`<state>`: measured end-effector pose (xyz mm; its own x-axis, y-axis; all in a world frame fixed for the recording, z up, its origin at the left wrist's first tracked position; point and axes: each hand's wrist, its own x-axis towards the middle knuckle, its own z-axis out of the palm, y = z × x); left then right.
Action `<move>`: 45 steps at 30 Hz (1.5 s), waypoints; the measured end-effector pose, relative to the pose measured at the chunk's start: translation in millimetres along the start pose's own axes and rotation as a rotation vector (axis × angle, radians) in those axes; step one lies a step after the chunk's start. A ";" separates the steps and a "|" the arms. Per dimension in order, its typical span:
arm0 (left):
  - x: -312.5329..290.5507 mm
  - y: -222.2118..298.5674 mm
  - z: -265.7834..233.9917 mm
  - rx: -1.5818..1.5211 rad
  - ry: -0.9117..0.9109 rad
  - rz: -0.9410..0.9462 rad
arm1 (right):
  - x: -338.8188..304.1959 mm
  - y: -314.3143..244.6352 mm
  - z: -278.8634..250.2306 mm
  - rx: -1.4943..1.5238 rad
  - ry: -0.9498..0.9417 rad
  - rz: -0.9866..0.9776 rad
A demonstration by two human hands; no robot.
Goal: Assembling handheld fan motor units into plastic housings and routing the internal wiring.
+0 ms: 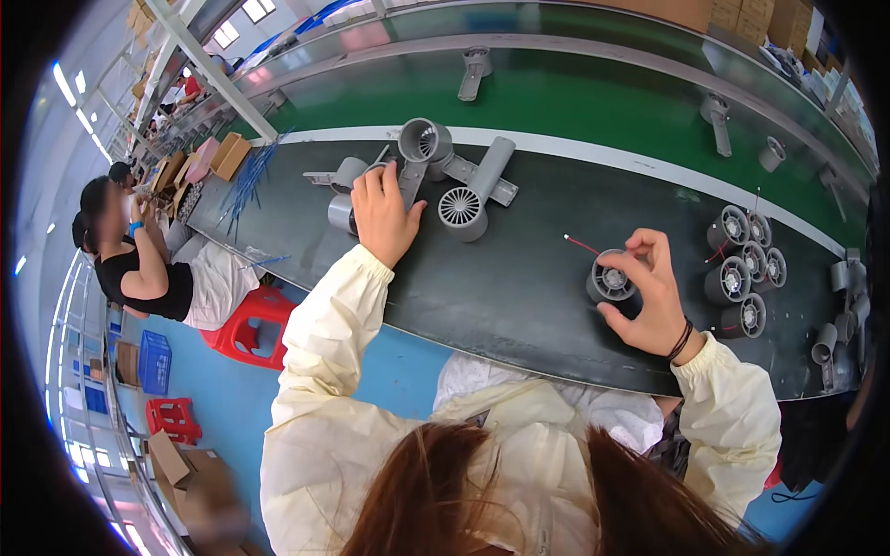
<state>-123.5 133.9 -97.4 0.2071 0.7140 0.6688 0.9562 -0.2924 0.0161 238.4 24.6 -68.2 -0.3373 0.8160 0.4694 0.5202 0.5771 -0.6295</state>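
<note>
My left hand (pixel 385 218) is at a cluster of grey plastic blower housings, its fingers apart and its thumb spread beside a flat grey handle (pixel 411 185). Whether it presses on that handle I cannot tell. Behind it stands a round housing (pixel 425 141) with fan blades inside, and just right of it a housing with a slotted round grille (pixel 462 209) and a tube-like handle (pixel 493 165). On the right, my right hand (pixel 656 292) curves its thumb and fingers around a short grey fan motor unit (pixel 612 281) with a red wire, which stands on the bench.
Several similar fan units (pixel 732 225) are grouped at the right, with more grey housings (pixel 825 345) at the far right edge. Beyond a white rail (pixel 593 159) runs a green belt (pixel 575 107) carrying spaced grey parts. Blue cable ties (pixel 248 190) and a seated co-worker (pixel 153 264) are at left.
</note>
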 end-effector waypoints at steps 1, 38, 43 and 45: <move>-0.5 -1.0 2.4 -0.002 0.008 0.003 | -1.1 -0.5 1.8 0.004 -0.005 -0.004; -33.2 135.2 -47.1 -0.828 -0.415 0.325 | -41.3 3.1 -42.5 -0.178 0.117 0.287; -37.3 134.3 -40.5 -0.887 -0.406 0.284 | -51.4 -10.3 -51.3 -0.084 0.242 0.390; -37.4 135.1 -40.4 -0.896 -0.412 0.277 | -50.6 -23.1 -53.6 -0.045 0.276 0.376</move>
<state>-10.5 42.1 -90.2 0.6140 0.6627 0.4287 0.3928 -0.7277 0.5623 285.6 -31.7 -44.2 0.0993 0.9260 0.3642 0.6017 0.2357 -0.7632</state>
